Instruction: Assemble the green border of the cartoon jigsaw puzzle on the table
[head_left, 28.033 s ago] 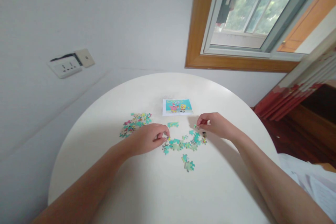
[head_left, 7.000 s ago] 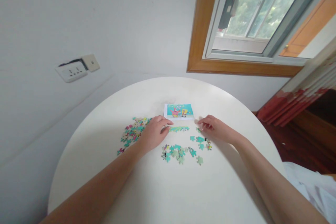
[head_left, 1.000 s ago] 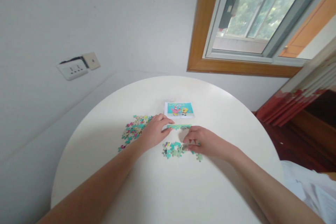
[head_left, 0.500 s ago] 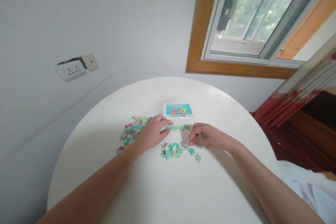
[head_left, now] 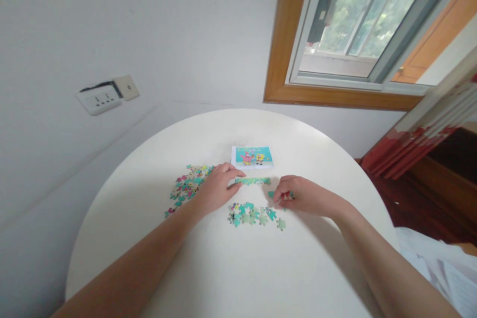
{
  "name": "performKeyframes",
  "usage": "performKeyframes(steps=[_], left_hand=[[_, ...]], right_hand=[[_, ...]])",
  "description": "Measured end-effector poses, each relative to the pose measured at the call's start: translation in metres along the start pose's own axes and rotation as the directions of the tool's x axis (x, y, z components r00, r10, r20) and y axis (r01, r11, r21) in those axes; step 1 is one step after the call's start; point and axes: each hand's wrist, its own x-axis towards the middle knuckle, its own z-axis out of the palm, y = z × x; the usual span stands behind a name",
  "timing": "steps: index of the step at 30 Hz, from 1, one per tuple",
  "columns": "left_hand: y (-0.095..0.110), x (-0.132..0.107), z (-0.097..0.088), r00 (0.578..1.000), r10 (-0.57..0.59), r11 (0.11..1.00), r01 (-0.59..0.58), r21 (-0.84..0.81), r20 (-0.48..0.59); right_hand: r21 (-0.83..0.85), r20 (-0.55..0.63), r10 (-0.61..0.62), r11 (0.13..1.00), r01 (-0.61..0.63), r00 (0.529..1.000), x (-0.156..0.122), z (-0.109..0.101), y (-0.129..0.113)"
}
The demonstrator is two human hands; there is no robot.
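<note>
My left hand [head_left: 219, 186] rests at the left end of a narrow joined strip of green puzzle pieces [head_left: 255, 181], thumb at its near edge and fingers at its far edge. To the right, my right hand [head_left: 294, 195] has curled fingers low over the table among loose teal puzzle pieces [head_left: 271, 194]; whatever lies between its fingertips is hidden. Nearer me is a group of loose teal and pale green pieces [head_left: 246, 214], with a single pale green piece [head_left: 280, 224] at its right. Beyond the strip lies the picture card [head_left: 255, 156] with cartoon figures.
A larger heap of mixed puzzle pieces [head_left: 190, 184] spreads left of my left hand, partly behind it. Everything lies on a round white table [head_left: 231, 268]. The wall has a socket [head_left: 100, 99], and a wood-framed window [head_left: 274, 89] is at the upper right.
My right hand has moved right, from the near group of pieces to the loose ones right of the strip. A pale piece formerly at its fingertips now lies in the group. My left hand stays.
</note>
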Motion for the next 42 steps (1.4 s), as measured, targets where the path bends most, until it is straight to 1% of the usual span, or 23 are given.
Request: performKeyframes(steps=[2,5,8,13,15,17,20,23,25,27,31,37,42], left_hand=[[0.000,0.000,0.000,1.000,-0.003,1.000,0.003,-0.001,0.003],[0.000,0.000,0.000,1.000,0.000,1.000,0.000,-0.002,0.004],[0.000,0.001,0.000,1.000,0.004,1.000,-0.004,-0.001,0.004],[-0.001,0.000,-0.001,1.000,0.012,1.000,-0.012,-0.005,-0.003],[-0.001,0.000,0.000,1.000,0.014,1.000,-0.014,-0.004,-0.010],[-0.001,0.000,0.000,1.000,0.011,1.000,-0.011,0.003,-0.013],[-0.001,0.000,0.001,1.000,0.007,1.000,-0.007,0.008,-0.016],[-0.001,-0.001,0.002,1.000,0.011,1.000,-0.011,0.007,-0.025],[-0.002,-0.001,0.002,0.999,0.017,1.000,-0.017,0.005,-0.029],[-0.001,-0.001,0.002,0.999,0.016,1.000,-0.016,0.003,-0.030],[0.001,-0.001,0.000,1.000,0.009,1.000,-0.009,-0.005,-0.018],[0.003,-0.001,-0.001,1.000,0.004,1.000,-0.004,0.001,0.001],[0.005,0.000,-0.003,1.000,0.010,1.000,-0.010,-0.021,0.002]], right_hand=[[-0.043,0.048,0.026,0.999,-0.024,0.998,-0.002,0.002,0.000],[-0.100,0.054,0.023,0.995,-0.018,0.998,0.000,0.008,-0.003],[-0.107,0.067,0.023,0.994,-0.016,0.998,0.003,0.012,-0.005],[-0.098,0.098,0.063,0.994,-0.053,0.993,0.001,0.005,-0.006],[-0.123,0.097,0.098,0.989,-0.085,0.990,0.000,0.002,-0.006],[-0.151,0.078,0.104,0.984,-0.091,0.991,0.000,0.001,-0.007],[-0.152,-0.004,0.044,0.987,-0.044,0.999,0.003,0.005,-0.010],[-0.113,-0.086,-0.059,0.992,0.049,0.995,0.008,0.015,-0.017],[-0.108,-0.098,-0.124,0.988,0.113,0.987,0.011,0.022,-0.021],[-0.118,-0.083,-0.157,0.982,0.147,0.984,0.014,0.029,-0.023],[-0.103,-0.054,-0.158,0.983,0.152,0.986,0.016,0.034,-0.022],[-0.059,-0.039,-0.117,0.992,0.114,0.992,0.016,0.027,-0.021],[-0.050,-0.033,-0.132,0.990,0.131,0.991,0.016,0.027,-0.020]])
